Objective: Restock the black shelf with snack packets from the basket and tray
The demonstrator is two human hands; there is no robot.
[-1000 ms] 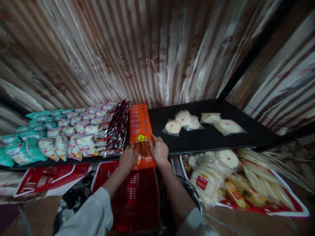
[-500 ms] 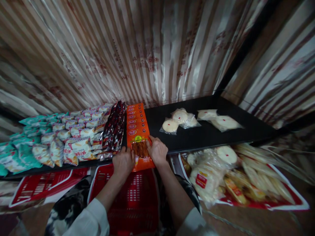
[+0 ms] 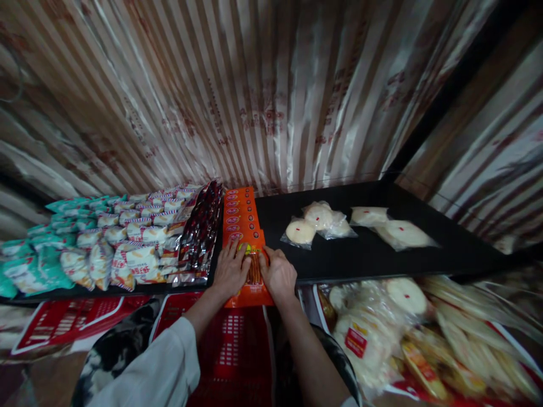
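Observation:
Orange snack packets lie overlapped in a row on the black shelf, beside a stack of dark shiny packets. Across the left side of the front orange packet, my left hand rests flat with its fingers stretched out. My right hand has its fingers curled on that packet's right edge, gripping it. Brown sticks show through the packet's window between my hands. Part of its printed front is hidden under my fingers.
White and teal snack bags fill the shelf's left. Round white pieces in clear bags lie on its right. Below are a red printed sheet and a bag of white rounds. Striped sheeting hangs behind.
My left hand has gone from gripping the front packet's left edge to lying spread over it. My right hand stays at the right edge. The view has shifted slightly.

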